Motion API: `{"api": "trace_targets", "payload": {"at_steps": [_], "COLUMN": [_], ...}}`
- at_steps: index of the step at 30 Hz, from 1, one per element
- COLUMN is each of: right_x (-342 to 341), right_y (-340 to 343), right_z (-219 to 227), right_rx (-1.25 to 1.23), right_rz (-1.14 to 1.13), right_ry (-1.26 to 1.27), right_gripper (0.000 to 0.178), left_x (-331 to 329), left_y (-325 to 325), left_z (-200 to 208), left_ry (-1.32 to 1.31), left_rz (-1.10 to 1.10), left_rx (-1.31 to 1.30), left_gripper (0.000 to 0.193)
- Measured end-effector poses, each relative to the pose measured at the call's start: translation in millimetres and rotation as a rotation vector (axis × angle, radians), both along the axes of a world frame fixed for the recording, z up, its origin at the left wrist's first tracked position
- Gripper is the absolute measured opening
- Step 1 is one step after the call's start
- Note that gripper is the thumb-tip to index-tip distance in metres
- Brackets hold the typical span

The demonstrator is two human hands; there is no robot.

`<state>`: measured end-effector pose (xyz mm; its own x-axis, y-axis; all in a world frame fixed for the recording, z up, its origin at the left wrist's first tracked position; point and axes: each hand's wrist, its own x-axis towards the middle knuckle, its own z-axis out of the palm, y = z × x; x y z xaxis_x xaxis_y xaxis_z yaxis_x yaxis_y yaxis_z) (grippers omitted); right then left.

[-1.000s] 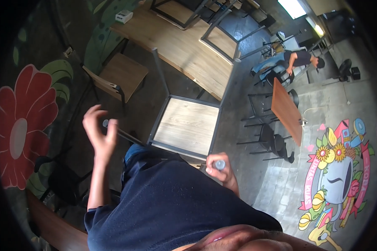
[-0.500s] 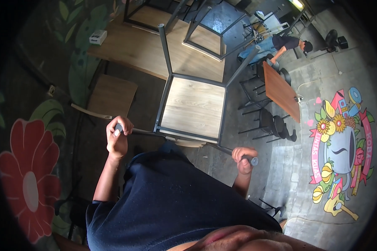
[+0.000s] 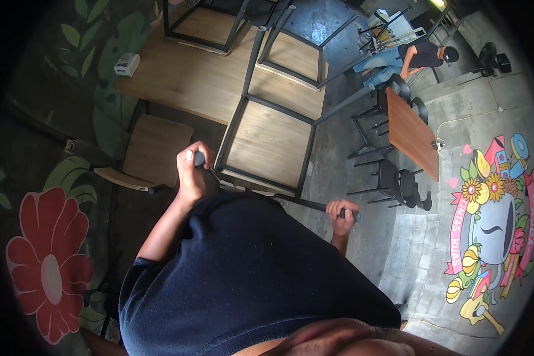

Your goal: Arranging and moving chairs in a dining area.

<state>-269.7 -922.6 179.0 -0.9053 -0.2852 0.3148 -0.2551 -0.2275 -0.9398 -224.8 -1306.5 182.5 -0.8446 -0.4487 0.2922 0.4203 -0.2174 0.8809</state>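
Lower centre: dark shirt point(image 3: 243, 279) fills foreground. Left hand point(image 3: 191, 172) fisted round leg tip of upturned chair point(image 3: 270, 145); right hand point(image 3: 342, 215) clamped on second leg, right of centre. Chair inverted, wooden seat underside facing up, dark metal frame, far end appearing to rest on edge of long wooden bench point(image 3: 184, 77), mid-frame. Judgement: lift largely done, final seating and release outstanding. Upper centre: two more chairs already upturned on bench. Upper left: small white box point(image 3: 127, 64) on bench. Left of centre: upright wooden chair point(image 3: 151, 151) on floor. Upper right: another person point(image 3: 406, 59) bending.
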Motion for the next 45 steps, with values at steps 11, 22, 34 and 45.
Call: {"api": "trace_targets", "payload": {"at_steps": [11,22,34,45], "right_x": [-107,-164,-66,55], "right_y": [16,24,-31,-425], "right_z": [-58,-80,-238,-218], "right_rx": [-0.116,-0.222,0.645,0.587], "right_rz": [0.065,-0.068,-0.654,0.54], "right_ry": [0.013,0.041,-0.489,-0.247], "right_gripper": [0.045,0.038,0.049,0.023], "left_x": [-99,-159,100,415], "left_y": [18,28,-35,-111], "left_z": [-28,-19,-66,-143], "left_ry": [0.012,0.044,-0.769,-0.989], "left_rz": [0.11,0.145,0.055,0.504], "left_rx": [-0.132,-0.248,-0.97,-0.012], "left_gripper": [0.05,0.037,0.04,0.014]}}
